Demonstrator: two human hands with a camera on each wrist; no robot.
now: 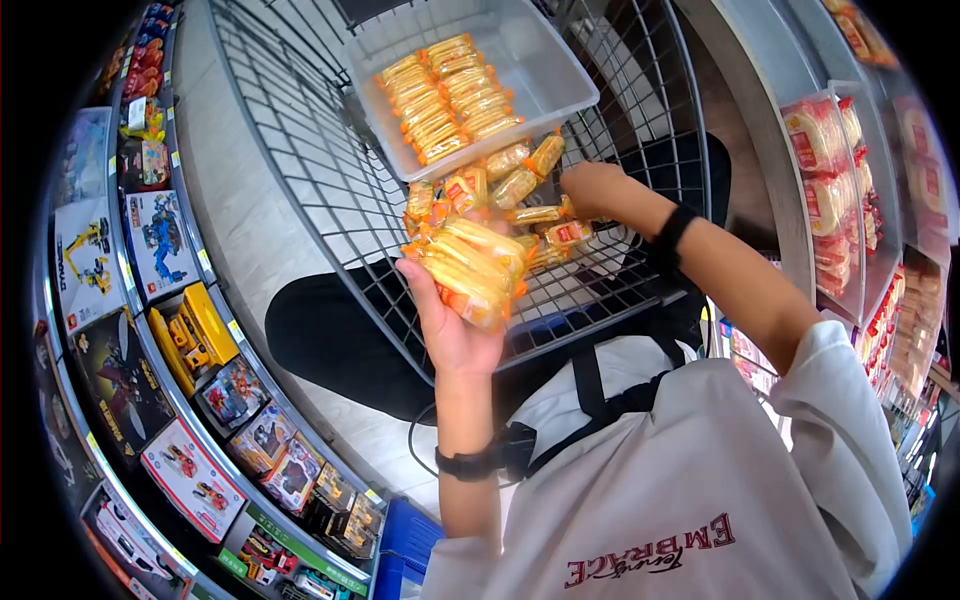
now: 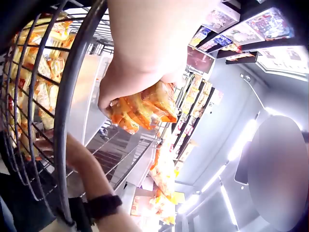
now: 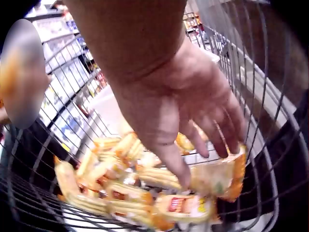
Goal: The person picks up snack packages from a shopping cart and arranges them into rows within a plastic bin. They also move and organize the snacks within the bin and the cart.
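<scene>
In the head view the left hand (image 1: 460,335) holds several yellow packets with orange ends (image 1: 468,262) side by side above the cart; the left wrist view shows its fingers curled over the packets (image 2: 142,108). Down in the cart, the right hand (image 1: 598,192) is among loose packets (image 1: 515,188). The right wrist view has the right hand (image 3: 198,106) with thumb and fingers spread around one packet (image 3: 217,176), thumb and fingertips at its edges. More packets (image 3: 130,198) lie loose beside it on the wire bottom.
A translucent bin (image 1: 545,70) with two rows of upright packets (image 1: 440,95) sits in the wire cart (image 1: 300,180). Shelves of boxed toys (image 1: 160,240) line the left; hanging bread packs (image 1: 830,190) are at the right. A blue box (image 1: 405,550) stands near the lower shelf.
</scene>
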